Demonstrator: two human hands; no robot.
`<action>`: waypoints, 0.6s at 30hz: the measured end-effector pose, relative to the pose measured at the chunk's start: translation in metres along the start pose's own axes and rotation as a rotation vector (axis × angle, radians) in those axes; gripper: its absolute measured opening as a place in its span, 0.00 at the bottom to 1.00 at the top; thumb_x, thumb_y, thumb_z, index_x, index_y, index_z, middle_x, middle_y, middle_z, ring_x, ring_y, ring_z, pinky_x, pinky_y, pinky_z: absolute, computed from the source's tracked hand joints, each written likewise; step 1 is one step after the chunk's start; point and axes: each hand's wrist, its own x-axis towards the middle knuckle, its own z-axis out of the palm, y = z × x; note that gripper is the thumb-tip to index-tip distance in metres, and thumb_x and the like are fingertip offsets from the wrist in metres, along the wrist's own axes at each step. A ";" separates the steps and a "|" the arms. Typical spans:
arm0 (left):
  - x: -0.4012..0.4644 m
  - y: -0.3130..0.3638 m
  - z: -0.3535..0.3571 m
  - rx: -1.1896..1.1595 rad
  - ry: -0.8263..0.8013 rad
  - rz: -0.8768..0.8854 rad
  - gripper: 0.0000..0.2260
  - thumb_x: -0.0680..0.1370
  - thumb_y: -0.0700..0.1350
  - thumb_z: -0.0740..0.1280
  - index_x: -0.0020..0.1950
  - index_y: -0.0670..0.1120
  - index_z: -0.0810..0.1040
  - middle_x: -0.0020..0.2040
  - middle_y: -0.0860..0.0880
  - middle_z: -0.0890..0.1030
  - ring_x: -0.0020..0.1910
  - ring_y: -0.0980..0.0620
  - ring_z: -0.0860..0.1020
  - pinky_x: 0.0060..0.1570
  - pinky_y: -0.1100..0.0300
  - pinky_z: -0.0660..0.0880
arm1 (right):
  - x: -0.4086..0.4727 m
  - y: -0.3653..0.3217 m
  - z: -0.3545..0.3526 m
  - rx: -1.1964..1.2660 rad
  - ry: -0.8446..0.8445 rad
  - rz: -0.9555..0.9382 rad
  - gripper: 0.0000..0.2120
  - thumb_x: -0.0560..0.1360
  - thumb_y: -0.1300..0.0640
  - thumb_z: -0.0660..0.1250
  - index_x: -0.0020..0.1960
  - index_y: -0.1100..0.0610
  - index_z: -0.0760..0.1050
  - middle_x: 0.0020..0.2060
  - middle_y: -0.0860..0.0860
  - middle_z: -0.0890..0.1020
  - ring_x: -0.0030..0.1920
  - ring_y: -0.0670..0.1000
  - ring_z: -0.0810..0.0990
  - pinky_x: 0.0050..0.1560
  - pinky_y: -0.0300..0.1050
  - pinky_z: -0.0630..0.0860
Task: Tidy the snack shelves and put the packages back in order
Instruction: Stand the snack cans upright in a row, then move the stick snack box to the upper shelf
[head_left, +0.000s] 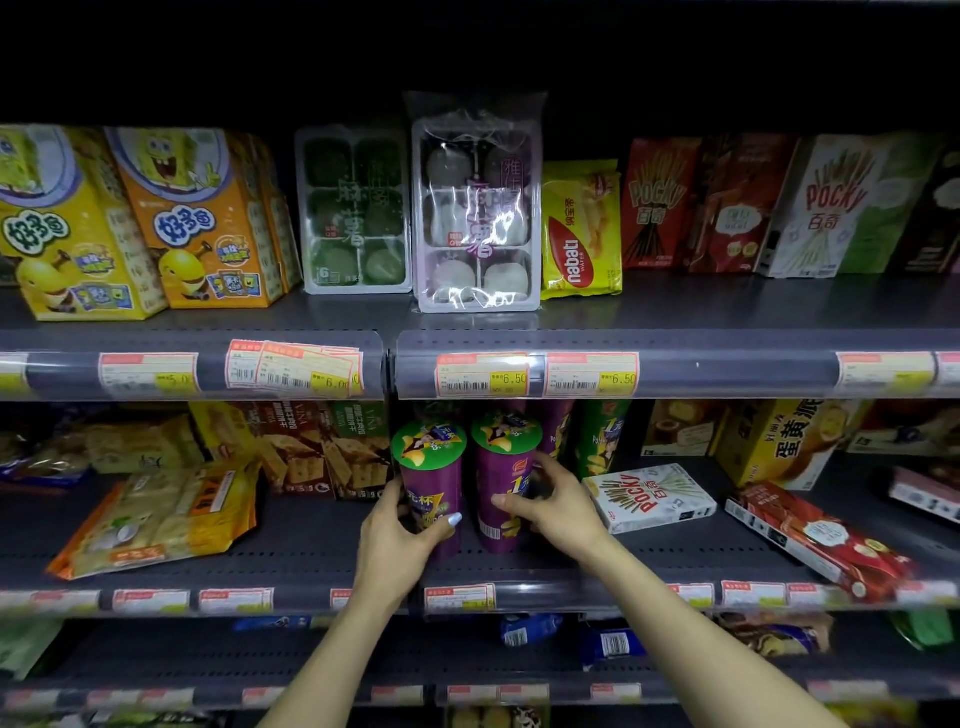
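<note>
Two purple snack cups with green lids stand upright side by side on the middle shelf (322, 551). My left hand (400, 540) grips the left purple cup (431, 483) low on its body, thumb across its front. My right hand (553, 506) holds the right purple cup (506, 478), thumb on its front and fingers curled round its right side. More purple and green cups (597, 436) stand behind them in the shadow.
A white Pocky box (649, 499) lies flat just right of my right hand, with a red box (815, 540) lying beyond it. Cracker bags (156, 519) lie tipped at the left. The upper shelf holds mochi trays (478, 208), SpongeBob boxes, a Nabati pack and upright Pocky boxes.
</note>
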 end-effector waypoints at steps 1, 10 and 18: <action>0.000 0.000 0.000 0.001 0.003 0.000 0.28 0.66 0.50 0.79 0.62 0.48 0.74 0.53 0.53 0.81 0.52 0.54 0.79 0.53 0.55 0.77 | 0.000 0.000 -0.001 -0.005 0.004 0.001 0.39 0.58 0.41 0.79 0.66 0.46 0.71 0.57 0.47 0.82 0.57 0.48 0.80 0.57 0.55 0.79; 0.002 -0.001 0.000 -0.001 -0.008 -0.008 0.34 0.67 0.49 0.78 0.70 0.48 0.69 0.57 0.51 0.79 0.56 0.52 0.78 0.54 0.58 0.74 | -0.001 -0.001 0.000 0.001 0.022 0.022 0.37 0.61 0.47 0.80 0.66 0.47 0.70 0.54 0.48 0.82 0.53 0.48 0.82 0.55 0.52 0.80; 0.004 -0.007 0.001 0.005 -0.031 -0.027 0.35 0.68 0.48 0.78 0.71 0.47 0.67 0.59 0.49 0.79 0.56 0.51 0.78 0.56 0.54 0.75 | 0.002 0.004 0.003 0.000 0.029 0.031 0.41 0.55 0.40 0.79 0.65 0.45 0.70 0.54 0.48 0.83 0.55 0.49 0.81 0.56 0.56 0.79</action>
